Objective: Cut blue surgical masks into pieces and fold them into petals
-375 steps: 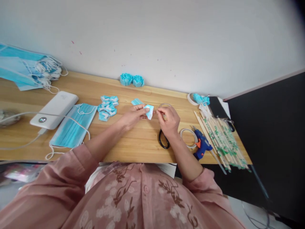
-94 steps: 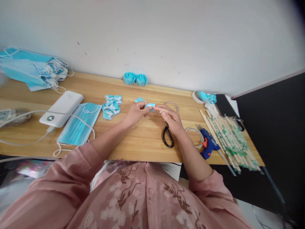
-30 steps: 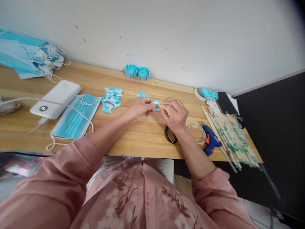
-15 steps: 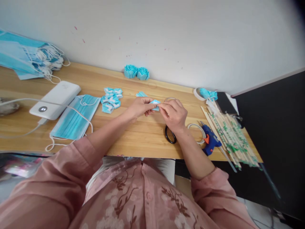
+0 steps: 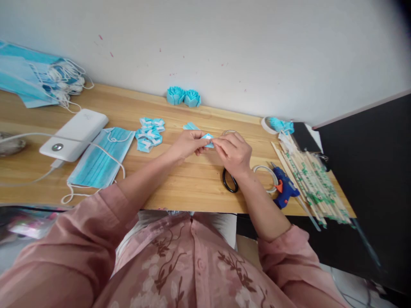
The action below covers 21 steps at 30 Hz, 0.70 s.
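A small folded blue piece of mask fabric (image 5: 208, 139) is pinched between both my hands over the middle of the wooden table (image 5: 180, 188). My left hand (image 5: 185, 145) grips its left side with closed fingers. From the right, my right hand (image 5: 235, 153) pinches the same piece. Black-handled scissors (image 5: 229, 181) lie just under my right wrist. A small pile of folded blue pieces (image 5: 149, 133) sits to the left of my hands, and another blue piece (image 5: 190, 126) lies just behind them.
Two blue fabric roses (image 5: 183, 96) stand by the wall. A flat face mask (image 5: 99, 157), a white power bank (image 5: 74, 134) with cable and a stack of masks (image 5: 38, 81) lie left. Tape rolls (image 5: 266, 171), a blue glue gun (image 5: 285, 189) and wooden sticks (image 5: 308, 184) lie right.
Both hands have stayed pinched on the blue piece, folding it smaller since the oldest frame; over the last second they barely moved. The view has shifted a little.
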{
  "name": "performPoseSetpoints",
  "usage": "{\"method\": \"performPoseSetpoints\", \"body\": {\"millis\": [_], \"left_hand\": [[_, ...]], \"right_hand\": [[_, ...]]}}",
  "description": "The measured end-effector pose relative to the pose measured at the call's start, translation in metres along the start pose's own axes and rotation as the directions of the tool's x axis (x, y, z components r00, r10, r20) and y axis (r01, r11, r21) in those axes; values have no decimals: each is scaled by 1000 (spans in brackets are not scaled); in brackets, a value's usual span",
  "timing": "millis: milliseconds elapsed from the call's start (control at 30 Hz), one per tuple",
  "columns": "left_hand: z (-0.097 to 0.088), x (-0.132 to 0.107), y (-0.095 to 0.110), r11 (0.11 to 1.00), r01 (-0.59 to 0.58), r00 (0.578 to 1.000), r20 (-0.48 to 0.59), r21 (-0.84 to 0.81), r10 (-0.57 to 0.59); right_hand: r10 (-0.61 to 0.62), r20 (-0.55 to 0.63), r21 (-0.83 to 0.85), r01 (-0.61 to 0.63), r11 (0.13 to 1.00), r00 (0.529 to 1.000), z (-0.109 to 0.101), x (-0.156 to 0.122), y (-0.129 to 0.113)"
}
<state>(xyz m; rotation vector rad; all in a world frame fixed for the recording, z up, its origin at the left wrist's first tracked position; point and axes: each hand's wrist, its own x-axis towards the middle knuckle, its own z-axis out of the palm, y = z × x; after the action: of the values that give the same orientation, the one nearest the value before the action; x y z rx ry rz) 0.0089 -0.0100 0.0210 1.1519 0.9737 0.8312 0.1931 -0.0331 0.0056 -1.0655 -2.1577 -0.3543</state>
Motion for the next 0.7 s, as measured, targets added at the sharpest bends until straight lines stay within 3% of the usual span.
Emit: {"method": "performPoseSetpoints", "body": {"millis": [467,600,700], "left_hand": [[-4,2,-2,1000,-9,1000,-22,12,10],[-8,3,0,998,-15,999,37,58,13],[-9,3,1,992,-33,997,70,120,25]], "right_hand": [[-40,73,39,37,999,997,-5,5,-5],[144,14,223,-144,964,989,-6,5,-1],[327,87,407,-333,851,941,-4,3,4]]}}
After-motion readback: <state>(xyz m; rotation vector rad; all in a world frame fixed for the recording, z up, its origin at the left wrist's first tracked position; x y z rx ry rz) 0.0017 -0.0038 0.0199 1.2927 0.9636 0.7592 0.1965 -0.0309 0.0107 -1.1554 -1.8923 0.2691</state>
